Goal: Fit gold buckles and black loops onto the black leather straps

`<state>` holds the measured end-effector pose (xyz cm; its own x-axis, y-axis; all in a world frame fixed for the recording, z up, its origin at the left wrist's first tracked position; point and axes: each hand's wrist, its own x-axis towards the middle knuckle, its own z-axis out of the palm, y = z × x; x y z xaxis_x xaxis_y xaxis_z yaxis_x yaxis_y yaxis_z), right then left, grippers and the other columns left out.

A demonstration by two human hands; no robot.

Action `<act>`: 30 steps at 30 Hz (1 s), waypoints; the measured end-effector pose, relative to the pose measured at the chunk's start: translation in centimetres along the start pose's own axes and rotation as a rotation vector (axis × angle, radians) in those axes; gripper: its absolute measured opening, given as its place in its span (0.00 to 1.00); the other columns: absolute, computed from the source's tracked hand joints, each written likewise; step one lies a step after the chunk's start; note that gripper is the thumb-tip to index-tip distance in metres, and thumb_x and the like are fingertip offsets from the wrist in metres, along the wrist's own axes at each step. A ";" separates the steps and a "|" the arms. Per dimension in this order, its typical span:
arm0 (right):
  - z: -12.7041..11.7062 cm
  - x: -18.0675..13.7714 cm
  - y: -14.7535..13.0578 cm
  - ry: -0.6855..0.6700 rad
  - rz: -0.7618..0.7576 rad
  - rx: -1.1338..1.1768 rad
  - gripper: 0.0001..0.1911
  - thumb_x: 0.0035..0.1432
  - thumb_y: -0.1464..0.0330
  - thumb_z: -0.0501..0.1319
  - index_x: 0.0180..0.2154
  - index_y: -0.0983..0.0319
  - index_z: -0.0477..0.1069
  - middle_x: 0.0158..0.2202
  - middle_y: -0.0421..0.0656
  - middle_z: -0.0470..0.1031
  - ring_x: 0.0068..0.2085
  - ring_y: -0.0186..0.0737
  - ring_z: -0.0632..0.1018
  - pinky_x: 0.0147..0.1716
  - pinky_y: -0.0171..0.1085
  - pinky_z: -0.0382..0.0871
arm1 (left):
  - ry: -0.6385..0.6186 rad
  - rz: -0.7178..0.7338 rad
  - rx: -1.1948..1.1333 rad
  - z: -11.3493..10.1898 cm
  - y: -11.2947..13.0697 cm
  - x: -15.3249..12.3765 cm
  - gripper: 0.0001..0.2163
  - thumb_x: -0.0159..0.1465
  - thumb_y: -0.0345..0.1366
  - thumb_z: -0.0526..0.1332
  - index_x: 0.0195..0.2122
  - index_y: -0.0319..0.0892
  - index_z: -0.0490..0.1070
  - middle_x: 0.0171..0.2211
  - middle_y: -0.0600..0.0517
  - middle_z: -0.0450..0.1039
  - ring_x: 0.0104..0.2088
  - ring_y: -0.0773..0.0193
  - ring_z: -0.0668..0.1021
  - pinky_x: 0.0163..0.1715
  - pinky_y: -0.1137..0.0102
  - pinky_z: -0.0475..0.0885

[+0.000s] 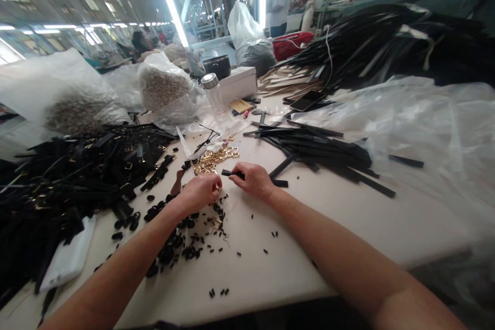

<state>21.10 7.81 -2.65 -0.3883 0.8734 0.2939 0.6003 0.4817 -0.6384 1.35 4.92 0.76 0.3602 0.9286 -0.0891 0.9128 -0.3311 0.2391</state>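
Note:
Between thumb and fingers my right hand grips a black strap, whose end points left. My left hand is closed just left of it, its fingertips pinched; whatever they hold is too small to make out. Right behind my left hand lies a pile of gold buckles. Many small black pieces are scattered below and around that hand, with black loops among them. To the right of my right hand, a stack of loose black straps lies on the table.
A heap of black straps with buckles covers the left side. Behind stand bags of small parts, a glass bottle, a white box and a phone. Plastic sheeting drapes the right of the white table.

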 end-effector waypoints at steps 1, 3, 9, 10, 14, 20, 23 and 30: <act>0.0 0.0 0.0 0.000 0.000 0.001 0.05 0.57 0.65 0.64 0.33 0.60 0.74 0.31 0.39 0.77 0.30 0.34 0.72 0.30 0.33 0.56 | 0.016 0.001 -0.001 0.0 -0.1 -0.1 0.07 0.54 0.27 0.58 0.30 0.44 0.73 0.28 0.52 0.74 0.30 0.61 0.75 0.31 0.70 0.65; 0.0 0.0 0.1 -0.003 -0.003 0.001 0.04 0.57 0.66 0.65 0.32 0.60 0.74 0.30 0.39 0.77 0.30 0.34 0.72 0.30 0.33 0.56 | 0.056 0.010 -0.024 0.1 -0.5 -0.3 0.06 0.54 0.27 0.58 0.29 0.43 0.73 0.28 0.52 0.74 0.29 0.62 0.74 0.31 0.70 0.65; 0.0 0.0 -0.2 0.011 -0.001 0.036 0.04 0.57 0.67 0.65 0.32 0.60 0.74 0.29 0.39 0.76 0.29 0.34 0.71 0.29 0.33 0.57 | 0.242 -0.168 -0.430 0.5 -1.4 -1.6 0.05 0.53 0.30 0.60 0.30 0.43 0.75 0.23 0.56 0.71 0.22 0.67 0.70 0.24 0.72 0.64; 0.0 -0.1 -0.2 0.010 0.000 0.049 0.04 0.56 0.67 0.65 0.32 0.60 0.74 0.29 0.39 0.76 0.29 0.33 0.70 0.29 0.33 0.57 | 0.278 -0.233 -0.558 0.6 -1.4 -1.9 0.06 0.53 0.32 0.60 0.32 0.43 0.75 0.22 0.57 0.71 0.21 0.68 0.69 0.23 0.73 0.64; 0.2 -0.3 -0.7 -0.023 -0.016 0.154 0.03 0.55 0.68 0.66 0.31 0.61 0.75 0.27 0.38 0.75 0.27 0.31 0.69 0.28 0.32 0.57 | 0.392 -0.419 -1.094 0.8 -1.0 -3.2 0.11 0.51 0.40 0.66 0.33 0.40 0.75 0.23 0.56 0.72 0.21 0.69 0.72 0.24 0.74 0.68; 0.5 -0.8 -1.7 -0.226 -0.076 0.485 0.03 0.53 0.72 0.66 0.29 0.64 0.74 0.23 0.35 0.71 0.25 0.28 0.68 0.26 0.29 0.59 | 0.434 -0.449 -1.301 1.5 -1.2 -3.6 0.13 0.49 0.41 0.71 0.30 0.40 0.73 0.23 0.57 0.72 0.22 0.71 0.73 0.26 0.75 0.70; 0.6 -0.6 -1.4 -0.218 -0.077 0.424 0.02 0.52 0.72 0.66 0.29 0.64 0.74 0.23 0.35 0.71 0.24 0.27 0.68 0.27 0.29 0.59 | 0.440 -0.442 -1.139 1.4 -1.8 -3.7 0.13 0.51 0.44 0.70 0.31 0.40 0.73 0.22 0.57 0.71 0.21 0.70 0.72 0.24 0.75 0.67; 0.6 0.1 0.2 -0.071 0.026 0.287 0.05 0.55 0.67 0.66 0.30 0.62 0.74 0.25 0.37 0.73 0.26 0.30 0.68 0.28 0.31 0.58 | 0.172 -0.192 -0.384 0.3 0.1 -4.3 0.09 0.58 0.44 0.64 0.32 0.45 0.77 0.29 0.52 0.76 0.28 0.62 0.75 0.30 0.69 0.68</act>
<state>20.79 7.93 -3.16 -0.4289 0.8734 0.2309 0.3925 0.4103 -0.8232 -0.07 0.85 0.86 0.1254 0.9920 -0.0131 0.8105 -0.0948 0.5781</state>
